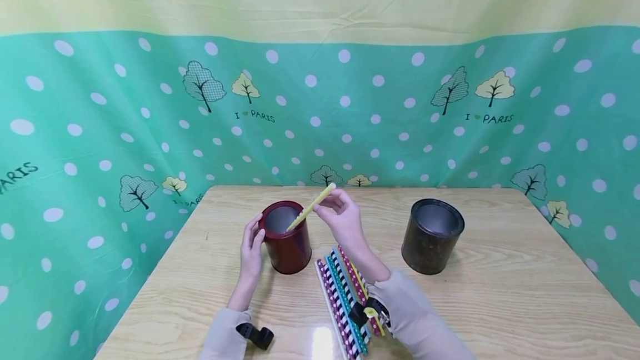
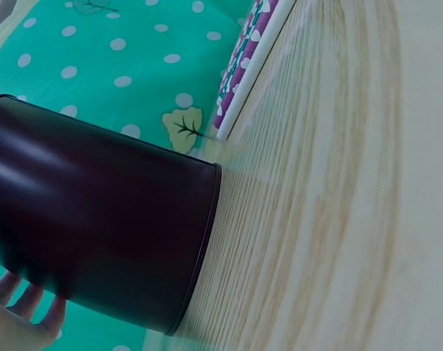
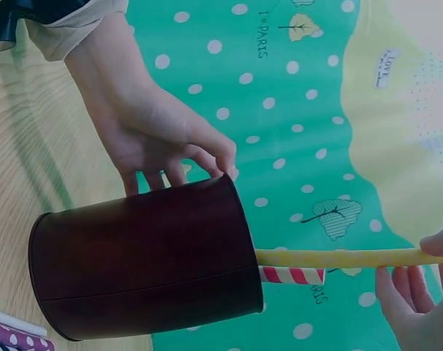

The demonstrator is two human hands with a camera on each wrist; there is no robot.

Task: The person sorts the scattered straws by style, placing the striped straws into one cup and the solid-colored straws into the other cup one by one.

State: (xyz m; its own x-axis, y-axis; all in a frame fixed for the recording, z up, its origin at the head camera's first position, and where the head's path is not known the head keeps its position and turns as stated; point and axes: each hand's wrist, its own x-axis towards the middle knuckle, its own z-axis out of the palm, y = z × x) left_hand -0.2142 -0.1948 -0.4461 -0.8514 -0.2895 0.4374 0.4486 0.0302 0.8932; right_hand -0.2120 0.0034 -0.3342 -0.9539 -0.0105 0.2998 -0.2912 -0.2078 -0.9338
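One yellow straw [image 1: 312, 205] is pinched near its upper end between the right hand's [image 1: 346, 222] thumb and fingers; below the grip it slants down and leftward into the mouth of the red can [image 1: 289, 253], beside a striped straw [image 3: 296, 276]. The left hand [image 1: 251, 250] holds the can's side near the rim, fingers curved against it.
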